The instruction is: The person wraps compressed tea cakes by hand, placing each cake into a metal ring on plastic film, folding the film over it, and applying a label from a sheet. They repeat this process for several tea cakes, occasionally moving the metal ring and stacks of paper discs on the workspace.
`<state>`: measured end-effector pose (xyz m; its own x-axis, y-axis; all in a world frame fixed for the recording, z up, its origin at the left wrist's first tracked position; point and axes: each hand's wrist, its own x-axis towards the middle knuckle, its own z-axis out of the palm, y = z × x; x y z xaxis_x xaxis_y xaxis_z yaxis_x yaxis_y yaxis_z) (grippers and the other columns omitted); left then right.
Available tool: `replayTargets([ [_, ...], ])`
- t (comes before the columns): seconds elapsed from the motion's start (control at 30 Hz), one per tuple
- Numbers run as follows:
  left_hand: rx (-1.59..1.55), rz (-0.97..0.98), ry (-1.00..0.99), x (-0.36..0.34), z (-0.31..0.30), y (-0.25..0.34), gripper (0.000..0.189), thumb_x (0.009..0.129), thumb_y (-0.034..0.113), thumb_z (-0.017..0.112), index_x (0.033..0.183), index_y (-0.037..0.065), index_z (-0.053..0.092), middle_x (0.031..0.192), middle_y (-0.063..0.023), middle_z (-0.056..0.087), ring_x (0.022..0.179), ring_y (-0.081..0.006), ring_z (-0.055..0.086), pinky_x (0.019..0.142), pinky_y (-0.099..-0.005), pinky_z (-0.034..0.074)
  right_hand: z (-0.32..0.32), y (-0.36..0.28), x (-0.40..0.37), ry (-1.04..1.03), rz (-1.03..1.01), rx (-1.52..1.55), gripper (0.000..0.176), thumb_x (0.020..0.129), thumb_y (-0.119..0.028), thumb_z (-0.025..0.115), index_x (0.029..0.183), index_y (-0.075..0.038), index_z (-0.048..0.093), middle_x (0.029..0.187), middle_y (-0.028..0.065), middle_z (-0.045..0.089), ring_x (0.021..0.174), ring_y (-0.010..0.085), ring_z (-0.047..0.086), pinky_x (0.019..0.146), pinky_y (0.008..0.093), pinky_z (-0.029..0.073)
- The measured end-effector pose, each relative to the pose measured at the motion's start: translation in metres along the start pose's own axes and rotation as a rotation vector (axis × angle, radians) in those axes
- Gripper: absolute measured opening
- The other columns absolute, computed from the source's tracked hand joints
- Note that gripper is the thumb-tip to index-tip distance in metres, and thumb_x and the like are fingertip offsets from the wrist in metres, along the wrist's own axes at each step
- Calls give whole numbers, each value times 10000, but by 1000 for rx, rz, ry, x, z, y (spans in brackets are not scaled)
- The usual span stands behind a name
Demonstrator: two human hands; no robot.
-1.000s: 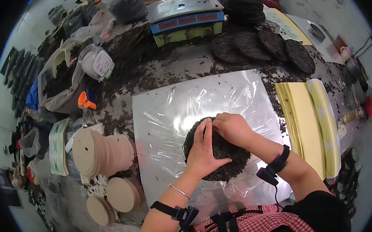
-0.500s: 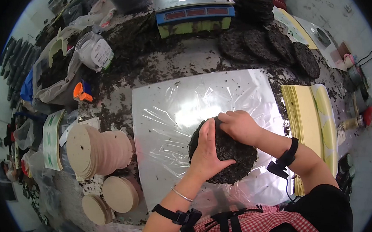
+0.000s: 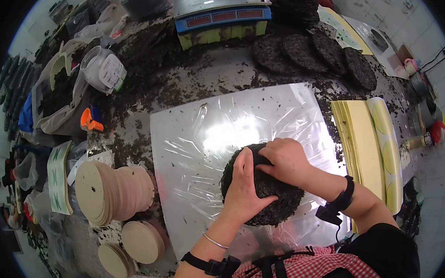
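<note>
Fingers (image 3: 243, 169) of left hand (image 3: 241, 195) wide of thumb, seemingly steadying dark, round, fibrous cake (image 3: 283, 207); right hand (image 3: 288, 160) bunched atop, hold unclear.

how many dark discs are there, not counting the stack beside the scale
5: one disc at the left hand and right hand, and four overlapping beyond the plastic: first, second, third and fourth from the left. More may be hidden beneath.

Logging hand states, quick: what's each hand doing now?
Left hand: open, resting on the dark disc.
Right hand: curled over the disc; grip unclear.
</note>
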<state>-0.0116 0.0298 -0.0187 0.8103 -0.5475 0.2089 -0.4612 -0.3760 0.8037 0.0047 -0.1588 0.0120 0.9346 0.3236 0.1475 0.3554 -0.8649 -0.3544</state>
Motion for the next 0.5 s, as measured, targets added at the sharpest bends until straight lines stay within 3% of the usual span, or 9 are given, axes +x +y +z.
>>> replayTargets([
  [0.2, 20, 39, 4, 0, 0, -2, 1407, 565, 271, 972, 1581, 15, 34, 1557, -267, 266, 1455, -432, 287, 1202, -496, 297, 10, 4, -2, 32, 145, 119, 131, 761, -181, 752, 785, -63, 699, 754, 82, 669, 746, 296, 665, 667, 408, 523],
  [0.27, 15, 38, -6, -1, 1, -1, 1404, 570, 274, 969, 1582, 15, 31, 1560, -270, 263, 1461, -436, 276, 1207, -496, 287, -5, 11, -7, 18, 281, 443, 112, 776, -133, 746, 768, -30, 702, 719, 91, 678, 663, 247, 666, 619, 354, 516],
  [0.37, 43, 28, -7, 0, 3, 0, 1391, 581, 289, 962, 1583, 9, 39, 1562, -272, 263, 1466, -444, 263, 1216, -496, 271, -33, 19, -14, -48, 364, 614, 96, 788, -99, 744, 788, -9, 712, 677, 82, 665, 596, 171, 640, 577, 311, 496],
  [0.4, 8, 47, -6, 0, 4, 1, 1353, 592, 257, 952, 1588, 16, 68, 1559, -269, 251, 1463, -441, 267, 1213, -471, 288, -48, 17, -16, -106, 314, 663, 90, 796, -99, 748, 802, -14, 721, 667, 64, 649, 603, 114, 618, 568, 296, 484],
  [0.43, -6, 60, 14, 1, 1, 1, 1317, 602, 226, 941, 1592, 24, 97, 1556, -266, 240, 1460, -438, 270, 1210, -446, 306, -68, 12, -16, -305, 325, 661, 89, 815, -107, 776, 828, -26, 742, 725, 43, 700, 671, 115, 648, 624, 280, 492],
  [0.5, -45, -32, -66, 2, -2, 2, 1266, 624, 219, 922, 1602, 52, 136, 1552, -256, 252, 1453, -440, 280, 1213, -440, 296, -104, -3, -6, -522, -16, 539, 69, 808, -96, 787, 877, -95, 784, 794, 46, 732, 713, 199, 701, 671, 321, 541],
])
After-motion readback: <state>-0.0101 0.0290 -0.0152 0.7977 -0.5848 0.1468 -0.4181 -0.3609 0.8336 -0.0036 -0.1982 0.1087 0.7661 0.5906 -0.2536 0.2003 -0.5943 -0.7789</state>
